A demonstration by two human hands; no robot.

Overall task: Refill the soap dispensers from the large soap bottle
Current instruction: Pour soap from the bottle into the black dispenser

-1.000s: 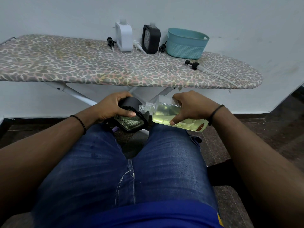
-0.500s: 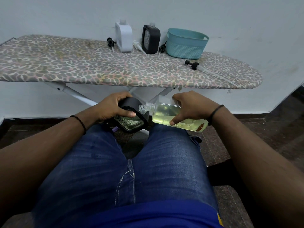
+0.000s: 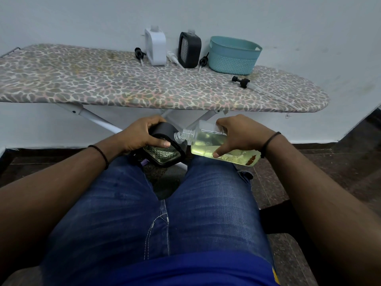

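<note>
Right hand [image 3: 239, 135] grips the tilted bottle [image 3: 208, 145] above the knees, neck touching the dispenser [image 3: 165, 149] clasped in the left hand [image 3: 142, 135], just beside it.

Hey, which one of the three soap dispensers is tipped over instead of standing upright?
The black dispenser in the left hand, tilted over the lap. The white dispenser and the other black dispenser stand upright on the ironing board.
</note>
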